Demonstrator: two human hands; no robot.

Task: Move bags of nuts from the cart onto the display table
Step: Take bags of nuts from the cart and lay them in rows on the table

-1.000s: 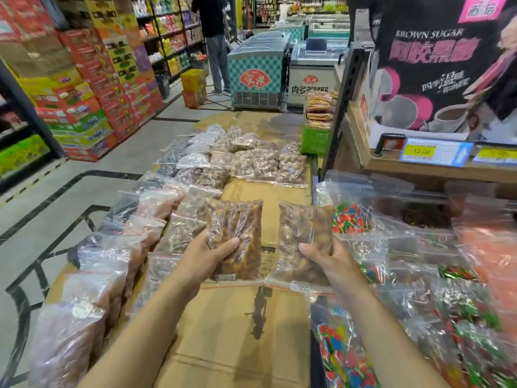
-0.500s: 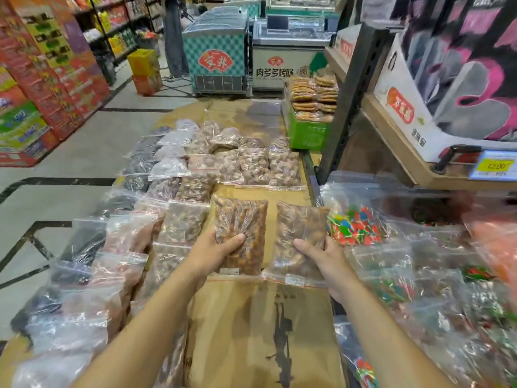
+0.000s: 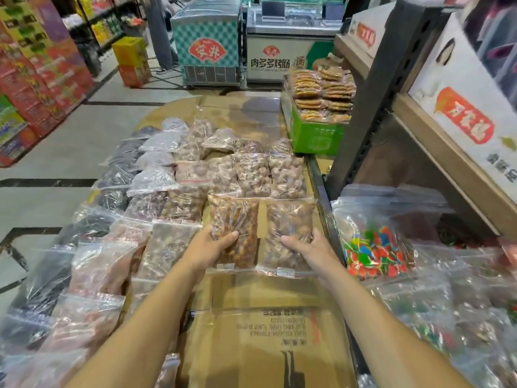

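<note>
- We find the left hand (image 3: 208, 247) gripping a bag of dark glazed nuts (image 3: 235, 225) near its lower edge, thumb on top. The right hand (image 3: 310, 249) grips a bag of paler nuts (image 3: 289, 219) the same way.
- Both bags lie side by side, low over the worktop (image 3: 251, 317); we cannot tell whether they rest on it. A narrow strip of cardboard shows between them.
- Their far edges lie just beside a row of filled bags (image 3: 253, 175). More bags (image 3: 95, 264) line the left edge, with bare cardboard nearer the person.
- To the right, past a dark rail (image 3: 324, 208), a bag of coloured sweets (image 3: 375, 253) lies among others.
- A green crate (image 3: 316, 135) of packed biscuits stands at the far right corner, beside a black shelf upright (image 3: 372, 102).
- Tiled floor (image 3: 56, 163) runs open on the left.
- Readable: "肉多多烤肠" on the white freezer (image 3: 279, 51) and "安井" on the teal freezer (image 3: 208, 43). The small white labels on both held bags are illegible.
</note>
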